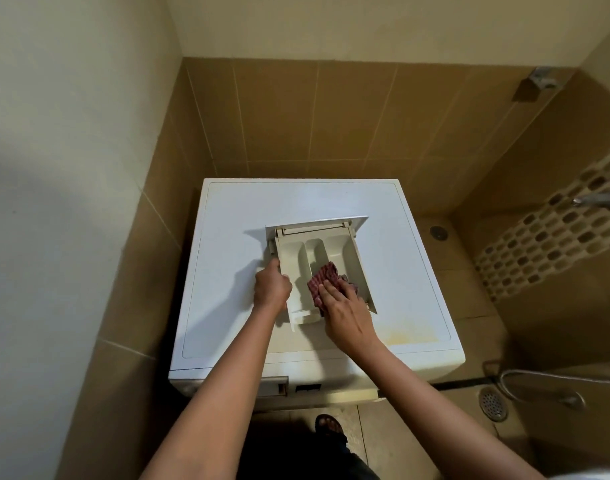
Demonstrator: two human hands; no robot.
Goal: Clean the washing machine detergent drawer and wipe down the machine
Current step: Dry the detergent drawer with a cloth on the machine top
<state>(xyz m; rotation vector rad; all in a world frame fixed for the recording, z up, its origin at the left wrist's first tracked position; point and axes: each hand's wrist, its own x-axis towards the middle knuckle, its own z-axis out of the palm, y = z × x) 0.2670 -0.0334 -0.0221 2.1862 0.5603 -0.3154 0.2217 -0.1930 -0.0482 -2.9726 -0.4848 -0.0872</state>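
Observation:
The cream detergent drawer [307, 251] lies taken out on top of the white washing machine [227, 216], its front panel pointing away from me. My left hand [271, 285] grips the drawer's left wall. My right hand [345, 306] lies with straight fingers on a red checked cloth [322, 277], pressing it into the drawer's right compartment. The drawer's empty slot [274, 386] shows on the machine's front at the upper left.
Tan tiled walls close in behind and to the left of the machine. A tiled ledge with a round drain [438, 232] lies to the right. A floor drain [493, 403] and a metal hose [539, 379] sit at the lower right. My sandalled foot [328, 426] stands below the machine's front.

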